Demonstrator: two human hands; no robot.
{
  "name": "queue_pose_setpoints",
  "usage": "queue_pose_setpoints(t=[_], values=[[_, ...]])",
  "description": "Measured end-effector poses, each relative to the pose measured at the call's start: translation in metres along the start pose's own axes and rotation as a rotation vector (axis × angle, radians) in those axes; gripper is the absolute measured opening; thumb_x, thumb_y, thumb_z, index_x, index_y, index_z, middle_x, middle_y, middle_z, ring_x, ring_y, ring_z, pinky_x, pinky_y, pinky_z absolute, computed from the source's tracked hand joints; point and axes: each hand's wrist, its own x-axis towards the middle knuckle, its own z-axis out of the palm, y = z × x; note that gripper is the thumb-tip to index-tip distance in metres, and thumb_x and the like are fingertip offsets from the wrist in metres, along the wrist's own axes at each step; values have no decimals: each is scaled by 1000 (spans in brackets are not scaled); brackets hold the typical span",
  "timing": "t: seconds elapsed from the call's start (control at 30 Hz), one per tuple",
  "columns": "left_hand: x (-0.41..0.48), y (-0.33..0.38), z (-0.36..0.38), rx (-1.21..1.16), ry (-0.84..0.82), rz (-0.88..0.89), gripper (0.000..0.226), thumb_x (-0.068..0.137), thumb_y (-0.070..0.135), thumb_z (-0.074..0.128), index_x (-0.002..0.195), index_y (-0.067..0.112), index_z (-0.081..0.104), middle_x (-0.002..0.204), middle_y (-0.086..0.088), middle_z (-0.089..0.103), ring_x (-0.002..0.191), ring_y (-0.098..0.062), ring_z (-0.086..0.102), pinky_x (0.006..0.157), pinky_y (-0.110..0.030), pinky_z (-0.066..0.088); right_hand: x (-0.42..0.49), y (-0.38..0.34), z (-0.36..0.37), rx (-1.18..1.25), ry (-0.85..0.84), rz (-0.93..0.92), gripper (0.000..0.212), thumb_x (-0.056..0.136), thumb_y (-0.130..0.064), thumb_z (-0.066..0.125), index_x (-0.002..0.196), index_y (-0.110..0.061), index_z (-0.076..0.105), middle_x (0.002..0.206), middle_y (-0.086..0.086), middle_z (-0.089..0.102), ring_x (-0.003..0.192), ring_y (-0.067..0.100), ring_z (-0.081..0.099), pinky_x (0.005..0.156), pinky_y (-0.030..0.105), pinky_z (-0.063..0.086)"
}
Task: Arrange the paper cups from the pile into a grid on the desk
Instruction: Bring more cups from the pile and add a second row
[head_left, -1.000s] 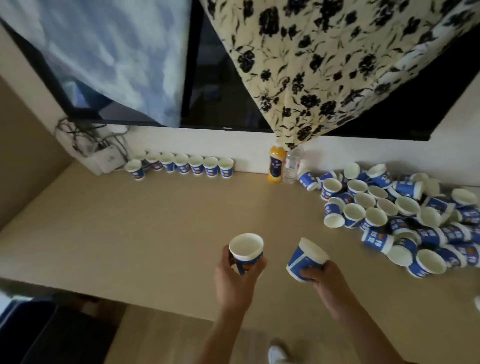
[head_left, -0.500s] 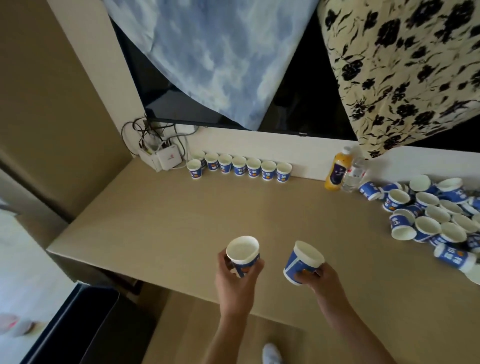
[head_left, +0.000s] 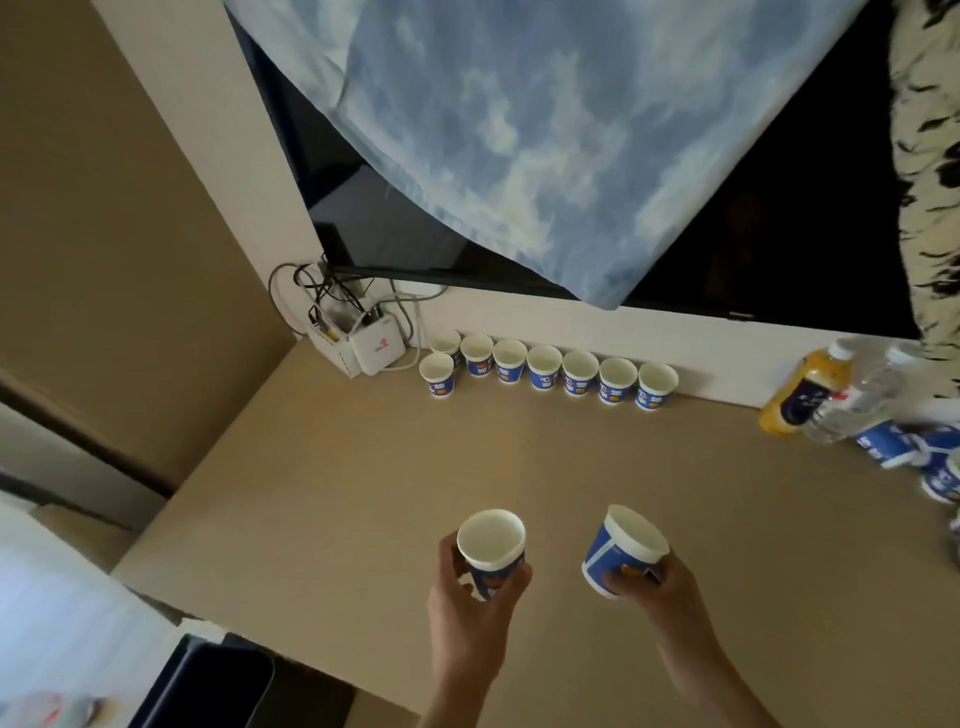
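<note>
My left hand grips a blue-and-white paper cup upright above the near part of the beige desk. My right hand holds a second paper cup, tilted with its mouth up and to the right. Along the back wall stands a row of several upright cups, and one more cup stands in front of the row's left end. Only the left edge of the pile of cups shows at the far right; the cups there lie on their sides.
A white router with tangled cables sits in the back left corner. An orange juice bottle and a clear water bottle stand near the wall at the right. A dark screen, partly draped with blue cloth, hangs above. The desk's front edge runs just below my hands.
The view has swung left: the row of cups and the router moved toward the middle and most of the pile left the frame. Both hands still hold their cups.
</note>
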Motion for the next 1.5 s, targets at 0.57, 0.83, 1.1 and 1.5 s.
queue_pose_setpoints(t=[0.57,0.83,1.1,1.5], values=[[251,-85,27,103,1,200,62,63,38,90,113,44,55,101,10,66,94,-12,63,80,-39,54,138,29,112,149,179,-3,104,20,-24,82,120,-10,58,99,4,69,85,14,65,55,14,53],[327,-103,73,83,44,290,61,65,28,91,111,37,51,94,19,65,83,6,61,63,-8,45,209,45,130,97,118,-243,87,31,-15,92,114,-13,65,95,6,77,81,10,74,62,16,55],[343,-113,101,127,56,269,66,69,29,89,123,27,51,109,19,54,101,-6,56,82,-29,46,232,36,141,94,107,-365,63,52,-8,79,114,-15,65,97,1,77,84,8,73,64,16,55],[313,-121,98,97,1,228,27,74,19,81,83,25,57,74,7,60,62,-9,54,59,-17,43,269,35,128,-28,183,-357,56,70,8,81,114,-20,64,105,-1,75,89,4,72,66,14,54]])
